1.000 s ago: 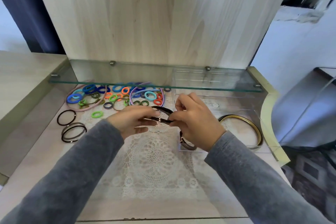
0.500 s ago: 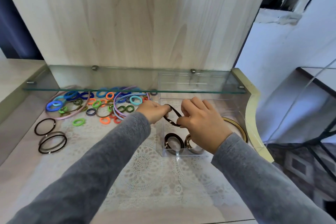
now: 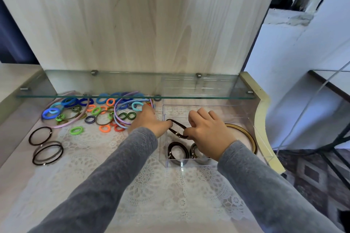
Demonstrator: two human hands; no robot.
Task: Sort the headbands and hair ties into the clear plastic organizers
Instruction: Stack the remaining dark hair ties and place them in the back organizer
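Both hands hold one dark brown hair tie (image 3: 177, 128) stretched over the clear plastic organizer (image 3: 261, 139). My left hand (image 3: 149, 121) grips its left end at the organizer's left wall; my right hand (image 3: 207, 131) pinches its right end inside the box. Two coiled dark ties (image 3: 178, 152) lie in the organizer's front compartment. A gold and brown headband (image 3: 244, 134) rests in its right part. Several coloured hair ties (image 3: 94, 111) and pastel headbands (image 3: 121, 108) lie at the back left under the glass shelf.
A glass shelf (image 3: 132, 96) spans the alcove just above the pile and the organizer's back. Thin black ties (image 3: 47, 152) lie at the left on the lace mat (image 3: 151, 185). The desk's rounded right edge (image 3: 262, 119) borders a drop to the floor.
The view has swung right. Both hands carried the dark tie from over the lace mat to above the organizer's left compartment and lowered it slightly.
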